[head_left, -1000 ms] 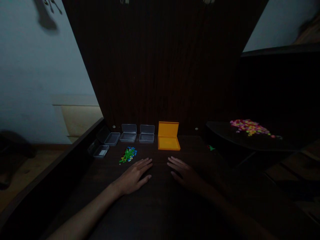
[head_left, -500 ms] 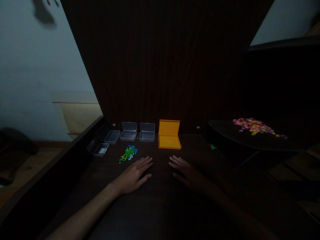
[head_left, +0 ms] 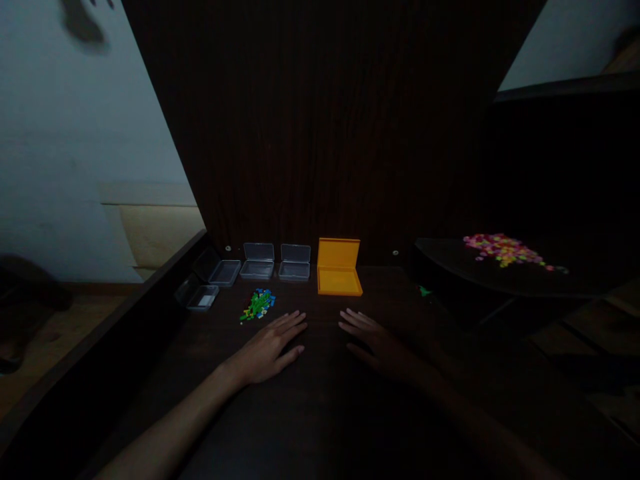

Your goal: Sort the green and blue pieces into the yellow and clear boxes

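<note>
My left hand [head_left: 267, 348] lies flat and open on the dark wooden table [head_left: 320, 413], fingers stretched forward, holding nothing. My right hand [head_left: 376, 341] rests flat and open beside it, fingers apart, also empty. Just ahead of my left fingertips sits a small pile of green, blue and yellow pieces [head_left: 258, 304]. An open orange box [head_left: 339, 267] stands beyond the gap between my hands. Left of it are several open clear plastic boxes [head_left: 294, 263], the nearest one [head_left: 202, 297] at the table's left edge.
A dark upright panel [head_left: 330, 133] rises behind the boxes. To the right a lower dark shelf [head_left: 450, 270] carries a heap of pink and yellow pieces [head_left: 500, 248]. A small green piece [head_left: 425, 291] lies by that shelf. The floor shows at left.
Both hands stay flat in place. The view has drifted slightly, so boxes and piles sit a little higher in the picture.
</note>
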`<move>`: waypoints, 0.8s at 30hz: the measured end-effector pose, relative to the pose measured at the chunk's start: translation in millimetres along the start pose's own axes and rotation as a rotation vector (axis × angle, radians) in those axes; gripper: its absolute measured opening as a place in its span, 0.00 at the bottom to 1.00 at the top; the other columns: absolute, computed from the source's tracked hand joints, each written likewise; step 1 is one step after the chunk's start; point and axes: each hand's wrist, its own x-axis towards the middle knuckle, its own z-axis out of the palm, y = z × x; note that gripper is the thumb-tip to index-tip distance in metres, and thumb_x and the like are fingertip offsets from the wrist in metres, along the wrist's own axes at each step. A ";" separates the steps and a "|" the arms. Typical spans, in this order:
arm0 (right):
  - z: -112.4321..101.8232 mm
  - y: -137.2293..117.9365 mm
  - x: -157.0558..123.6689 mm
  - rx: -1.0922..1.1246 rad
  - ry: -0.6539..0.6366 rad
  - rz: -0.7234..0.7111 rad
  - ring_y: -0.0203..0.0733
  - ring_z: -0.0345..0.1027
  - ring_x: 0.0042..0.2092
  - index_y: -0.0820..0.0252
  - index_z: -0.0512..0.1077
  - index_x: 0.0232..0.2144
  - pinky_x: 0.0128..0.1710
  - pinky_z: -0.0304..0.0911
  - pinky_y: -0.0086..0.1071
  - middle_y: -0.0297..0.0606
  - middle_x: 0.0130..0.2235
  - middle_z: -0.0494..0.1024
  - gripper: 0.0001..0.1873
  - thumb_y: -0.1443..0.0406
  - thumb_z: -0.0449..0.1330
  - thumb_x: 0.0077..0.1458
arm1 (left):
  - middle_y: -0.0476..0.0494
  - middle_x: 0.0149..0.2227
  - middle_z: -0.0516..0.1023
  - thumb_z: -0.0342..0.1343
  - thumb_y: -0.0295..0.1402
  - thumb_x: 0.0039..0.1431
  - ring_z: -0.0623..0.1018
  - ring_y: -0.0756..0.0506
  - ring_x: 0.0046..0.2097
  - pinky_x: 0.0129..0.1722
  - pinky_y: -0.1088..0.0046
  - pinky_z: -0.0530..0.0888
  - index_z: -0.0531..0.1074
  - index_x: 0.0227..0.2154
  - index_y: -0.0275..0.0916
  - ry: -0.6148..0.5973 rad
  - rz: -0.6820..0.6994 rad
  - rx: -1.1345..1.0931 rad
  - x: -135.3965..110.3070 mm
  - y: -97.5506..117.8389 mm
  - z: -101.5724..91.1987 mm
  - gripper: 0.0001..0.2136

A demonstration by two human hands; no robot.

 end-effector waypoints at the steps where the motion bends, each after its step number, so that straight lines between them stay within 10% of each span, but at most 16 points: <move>1: -0.2 -0.4 -0.2 0.001 0.001 0.002 0.49 0.45 0.68 0.52 0.60 0.63 0.65 0.49 0.54 0.41 0.67 0.55 0.27 0.57 0.53 0.64 | 0.40 0.66 0.58 0.45 0.43 0.67 0.56 0.41 0.68 0.66 0.54 0.58 0.60 0.63 0.41 -0.008 0.002 0.002 -0.1 -0.2 -0.7 0.24; 24: -6.5 -2.3 -3.9 0.003 -0.020 -0.021 0.50 0.43 0.69 0.51 0.59 0.64 0.65 0.49 0.53 0.41 0.68 0.53 0.27 0.57 0.53 0.64 | 0.41 0.69 0.48 0.46 0.47 0.66 0.49 0.39 0.69 0.67 0.53 0.54 0.46 0.67 0.44 -0.085 0.056 0.047 -3.8 -2.1 -6.3 0.31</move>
